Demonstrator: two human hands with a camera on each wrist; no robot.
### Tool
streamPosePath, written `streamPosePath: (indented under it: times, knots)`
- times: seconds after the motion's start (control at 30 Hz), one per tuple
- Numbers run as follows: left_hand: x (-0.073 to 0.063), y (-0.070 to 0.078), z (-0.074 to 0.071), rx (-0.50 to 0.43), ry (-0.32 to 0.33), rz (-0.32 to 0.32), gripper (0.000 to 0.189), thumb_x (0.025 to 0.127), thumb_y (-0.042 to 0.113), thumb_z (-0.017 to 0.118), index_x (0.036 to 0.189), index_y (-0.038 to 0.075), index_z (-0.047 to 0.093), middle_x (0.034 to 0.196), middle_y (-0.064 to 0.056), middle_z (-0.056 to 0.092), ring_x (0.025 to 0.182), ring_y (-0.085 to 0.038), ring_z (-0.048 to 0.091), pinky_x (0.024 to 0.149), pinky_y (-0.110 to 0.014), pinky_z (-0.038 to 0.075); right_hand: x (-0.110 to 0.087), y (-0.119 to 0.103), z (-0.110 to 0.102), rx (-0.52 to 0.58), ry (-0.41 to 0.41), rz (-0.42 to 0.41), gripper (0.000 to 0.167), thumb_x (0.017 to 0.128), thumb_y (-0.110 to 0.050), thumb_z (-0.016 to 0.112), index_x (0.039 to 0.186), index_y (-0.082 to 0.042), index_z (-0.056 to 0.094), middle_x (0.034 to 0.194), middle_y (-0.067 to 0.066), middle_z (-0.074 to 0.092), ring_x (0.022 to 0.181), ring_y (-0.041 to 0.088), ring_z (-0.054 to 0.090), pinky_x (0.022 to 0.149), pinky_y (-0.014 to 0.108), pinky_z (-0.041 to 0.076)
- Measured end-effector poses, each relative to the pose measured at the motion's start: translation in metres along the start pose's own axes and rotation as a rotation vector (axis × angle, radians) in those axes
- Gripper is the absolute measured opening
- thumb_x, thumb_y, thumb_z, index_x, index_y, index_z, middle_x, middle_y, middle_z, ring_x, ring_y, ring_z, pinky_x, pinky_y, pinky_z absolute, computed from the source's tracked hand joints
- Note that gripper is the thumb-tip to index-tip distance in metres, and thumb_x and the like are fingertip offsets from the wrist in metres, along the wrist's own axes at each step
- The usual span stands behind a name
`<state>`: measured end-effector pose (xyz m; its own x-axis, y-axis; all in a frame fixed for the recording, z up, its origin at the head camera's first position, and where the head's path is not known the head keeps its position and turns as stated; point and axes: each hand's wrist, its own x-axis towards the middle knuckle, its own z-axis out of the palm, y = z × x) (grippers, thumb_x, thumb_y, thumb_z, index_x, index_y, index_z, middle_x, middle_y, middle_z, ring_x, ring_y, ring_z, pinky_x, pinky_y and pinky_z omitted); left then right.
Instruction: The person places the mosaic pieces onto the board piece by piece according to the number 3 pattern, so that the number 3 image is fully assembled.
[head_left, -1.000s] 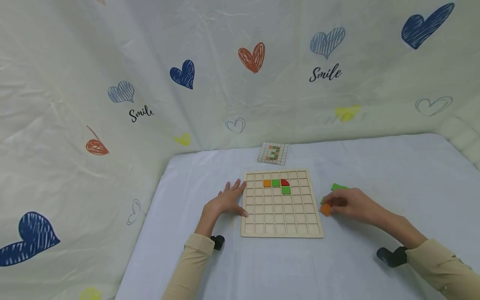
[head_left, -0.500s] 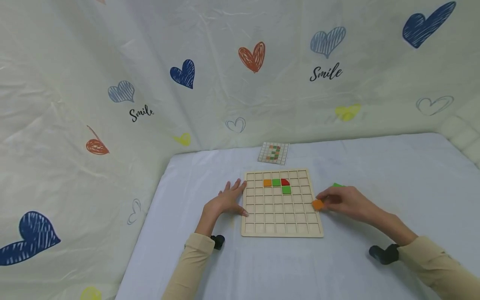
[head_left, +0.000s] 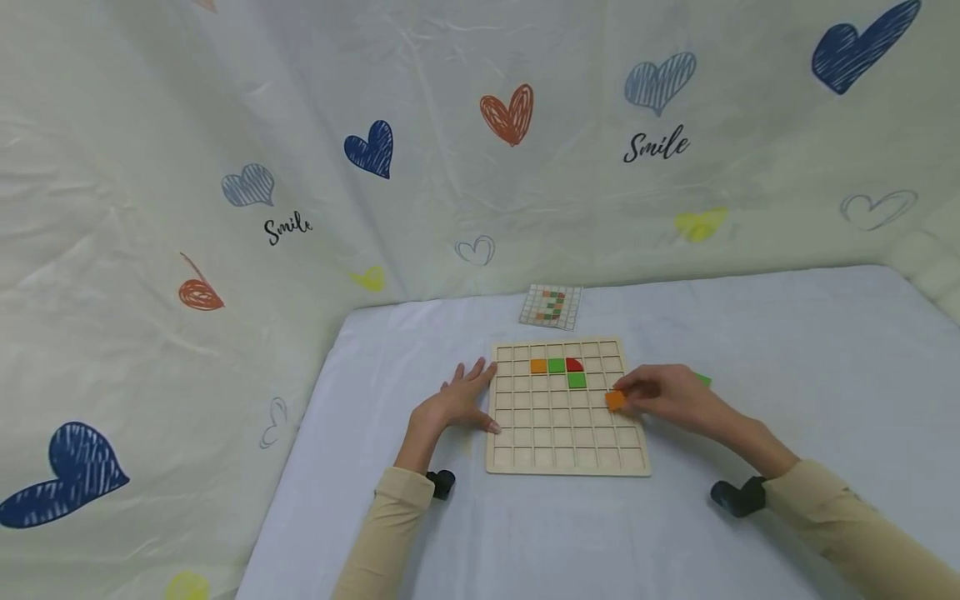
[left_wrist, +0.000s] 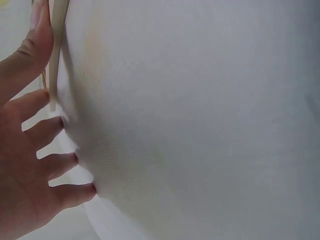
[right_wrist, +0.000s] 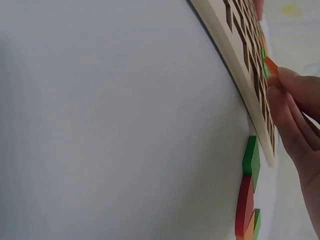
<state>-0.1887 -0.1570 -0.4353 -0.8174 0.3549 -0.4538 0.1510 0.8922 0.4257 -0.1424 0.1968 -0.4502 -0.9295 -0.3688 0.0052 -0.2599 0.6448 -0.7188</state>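
Observation:
A wooden grid board [head_left: 551,437] lies on the white-covered table. In its upper rows sit an orange square tile [head_left: 538,366], a green tile [head_left: 556,365], a red rounded-corner tile [head_left: 574,365] and, below the red one, another green tile [head_left: 577,380]. My right hand [head_left: 671,397] pinches an orange tile [head_left: 616,401] between thumb and fingers above the board's right columns; the right wrist view shows the tile [right_wrist: 271,65] tilted. With spread fingers, my left hand [head_left: 454,402] rests at the board's left edge, the thumb [left_wrist: 42,35] on the rim.
A small patterned card [head_left: 551,307] lies behind the board. Right of the board are loose pieces, mostly hidden by my right hand in the head view: green [right_wrist: 251,160], red [right_wrist: 244,205] and orange [right_wrist: 247,231] ones. A heart-printed cloth [head_left: 420,208] hangs behind the table.
My right hand has carried the orange tile leftward from beside the loose pieces to above the board's right columns. The left hand has stayed at the board's edge.

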Motion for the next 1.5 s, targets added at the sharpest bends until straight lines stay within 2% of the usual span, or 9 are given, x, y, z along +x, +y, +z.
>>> streamPosePath:
  times: [0.17, 0.47, 0.7, 0.8, 1.0, 1.17, 1.27, 1.5]
  knots:
    - [0.001, -0.001, 0.001, -0.019, 0.003, 0.007, 0.112, 0.079, 0.030, 0.090, 0.166, 0.018, 0.021, 0.174, -0.007, 0.006, 0.160, -0.040, -0.004, 0.127, -0.063, 0.008, 0.007, -0.003, 0.006, 0.009, -0.002, 0.008, 0.030, 0.085, -0.013, 0.084, 0.112, -0.003, 0.076, 0.102, 0.005, 0.077, 0.084, 0.012, 0.067, 0.072, 0.019, 0.056]
    - [0.002, -0.003, 0.001, 0.014, -0.011, -0.015, 0.110, 0.083, 0.031, 0.087, 0.167, 0.019, 0.016, 0.174, -0.006, 0.002, 0.160, -0.038, -0.006, 0.128, -0.061, 0.006, 0.022, -0.007, 0.015, 0.008, -0.008, 0.008, 0.027, 0.085, -0.012, 0.083, 0.110, -0.003, 0.077, 0.103, 0.006, 0.077, 0.086, 0.013, 0.069, 0.074, 0.019, 0.056]
    - [0.003, -0.005, 0.000, -0.010, 0.004, -0.008, 0.110, 0.081, 0.030, 0.089, 0.166, 0.018, 0.020, 0.174, -0.006, 0.005, 0.160, -0.038, -0.005, 0.127, -0.062, 0.007, 0.032, -0.014, 0.020, 0.005, -0.019, -0.035, 0.027, 0.085, -0.013, 0.084, 0.108, -0.001, 0.077, 0.098, 0.006, 0.077, 0.085, 0.015, 0.068, 0.074, 0.020, 0.056]
    - [0.003, -0.005, 0.000, -0.005, 0.000, -0.007, 0.110, 0.082, 0.030, 0.088, 0.166, 0.018, 0.019, 0.174, -0.006, 0.004, 0.160, -0.038, -0.006, 0.127, -0.062, 0.007, 0.036, -0.016, 0.023, -0.009, -0.025, -0.024, 0.027, 0.085, -0.014, 0.084, 0.108, -0.001, 0.077, 0.097, 0.005, 0.077, 0.084, 0.014, 0.067, 0.073, 0.021, 0.055]
    - [0.003, -0.004, 0.000, -0.017, 0.003, 0.000, 0.110, 0.081, 0.029, 0.089, 0.166, 0.017, 0.020, 0.174, -0.007, 0.005, 0.160, -0.039, -0.005, 0.127, -0.062, 0.007, 0.041, -0.016, 0.027, -0.021, -0.026, -0.019, 0.026, 0.086, -0.014, 0.084, 0.107, -0.002, 0.077, 0.097, 0.005, 0.077, 0.085, 0.015, 0.068, 0.075, 0.025, 0.057]
    - [0.007, -0.006, 0.002, -0.015, -0.003, -0.007, 0.111, 0.081, 0.031, 0.089, 0.167, 0.021, 0.018, 0.174, -0.004, 0.002, 0.160, -0.036, -0.007, 0.128, -0.061, 0.005, 0.044, -0.017, 0.030, -0.029, -0.027, -0.011, 0.024, 0.086, -0.013, 0.084, 0.106, -0.002, 0.077, 0.095, 0.003, 0.076, 0.084, 0.015, 0.067, 0.077, 0.029, 0.057]
    - [0.008, -0.007, 0.003, -0.018, -0.004, -0.008, 0.112, 0.081, 0.031, 0.089, 0.167, 0.023, 0.017, 0.174, -0.002, 0.001, 0.160, -0.034, -0.008, 0.128, -0.060, 0.005, 0.045, -0.018, 0.033, -0.037, -0.027, 0.002, 0.024, 0.085, -0.012, 0.084, 0.106, -0.002, 0.077, 0.092, 0.002, 0.074, 0.081, 0.013, 0.065, 0.075, 0.027, 0.056]
    - [0.006, -0.005, 0.002, -0.011, -0.003, -0.008, 0.111, 0.081, 0.030, 0.089, 0.167, 0.021, 0.018, 0.174, -0.004, 0.002, 0.160, -0.037, -0.007, 0.127, -0.062, 0.005, 0.045, -0.020, 0.035, -0.076, -0.021, -0.035, 0.021, 0.084, -0.010, 0.084, 0.102, -0.001, 0.077, 0.090, 0.002, 0.072, 0.077, 0.011, 0.060, 0.068, 0.023, 0.052]
